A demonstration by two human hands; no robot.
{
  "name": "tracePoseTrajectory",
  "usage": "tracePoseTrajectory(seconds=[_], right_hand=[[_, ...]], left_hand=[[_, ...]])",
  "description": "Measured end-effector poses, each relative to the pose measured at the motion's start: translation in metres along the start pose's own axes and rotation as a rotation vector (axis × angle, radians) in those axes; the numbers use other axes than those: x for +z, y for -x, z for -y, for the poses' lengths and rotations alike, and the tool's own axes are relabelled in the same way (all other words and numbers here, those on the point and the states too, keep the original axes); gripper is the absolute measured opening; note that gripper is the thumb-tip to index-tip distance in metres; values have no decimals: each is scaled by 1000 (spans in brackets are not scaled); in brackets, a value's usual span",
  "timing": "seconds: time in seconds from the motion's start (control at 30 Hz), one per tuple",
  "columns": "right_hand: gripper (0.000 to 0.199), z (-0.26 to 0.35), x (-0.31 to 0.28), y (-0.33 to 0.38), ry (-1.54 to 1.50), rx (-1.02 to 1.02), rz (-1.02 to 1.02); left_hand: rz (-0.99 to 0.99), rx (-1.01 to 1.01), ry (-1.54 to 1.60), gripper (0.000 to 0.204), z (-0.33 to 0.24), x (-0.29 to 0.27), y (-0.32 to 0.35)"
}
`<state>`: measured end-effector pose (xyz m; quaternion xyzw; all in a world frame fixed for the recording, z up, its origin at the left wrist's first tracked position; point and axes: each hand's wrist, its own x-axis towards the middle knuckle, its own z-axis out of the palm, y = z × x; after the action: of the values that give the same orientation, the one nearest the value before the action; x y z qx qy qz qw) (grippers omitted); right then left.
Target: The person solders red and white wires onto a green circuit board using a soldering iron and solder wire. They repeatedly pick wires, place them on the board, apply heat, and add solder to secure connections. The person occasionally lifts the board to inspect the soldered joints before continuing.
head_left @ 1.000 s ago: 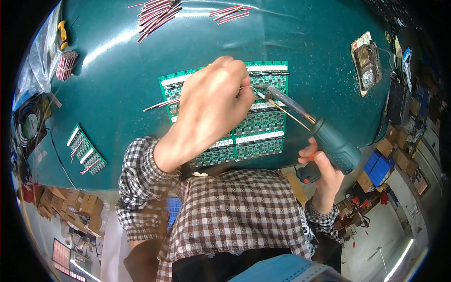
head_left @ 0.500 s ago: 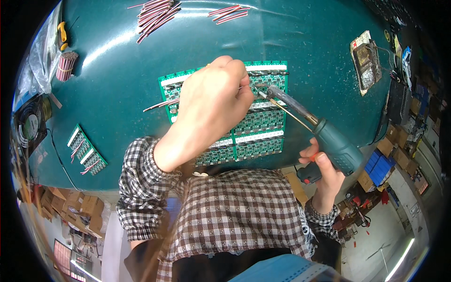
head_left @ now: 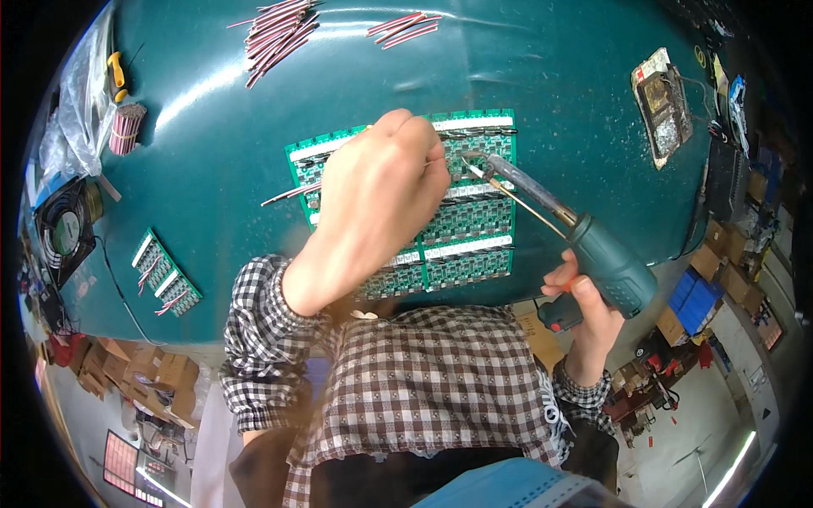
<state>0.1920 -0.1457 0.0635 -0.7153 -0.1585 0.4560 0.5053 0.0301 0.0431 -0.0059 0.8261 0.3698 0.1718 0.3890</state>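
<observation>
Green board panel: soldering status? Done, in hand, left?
Done: cannot tell which joints are soldered; dark wires already lie along the top rows of the green board panel. In hand: left hand presses a red and black wire on the panel while right hand holds the soldering gun, tip at the upper rows. Left: loose wire bundles at the mat's far edge, plus a small panel to the left.

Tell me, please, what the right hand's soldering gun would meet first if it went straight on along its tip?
Likely the green circuit boards: the soldering gun in the right hand points up-left, its tip just beside the left hand. Depth is unclear, so it may touch already.
</observation>
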Motion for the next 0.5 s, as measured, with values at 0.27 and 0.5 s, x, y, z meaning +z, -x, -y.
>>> tracePoseTrajectory(seconds=[0.27, 0.5], right_hand=[[35, -2, 1, 1, 0, 19, -10], [34, -2, 0, 2, 17, 14, 17]], left_hand=[[-36, -20, -7, 12, 1, 8, 6], [-18, -18, 29, 14, 1, 5, 6]])
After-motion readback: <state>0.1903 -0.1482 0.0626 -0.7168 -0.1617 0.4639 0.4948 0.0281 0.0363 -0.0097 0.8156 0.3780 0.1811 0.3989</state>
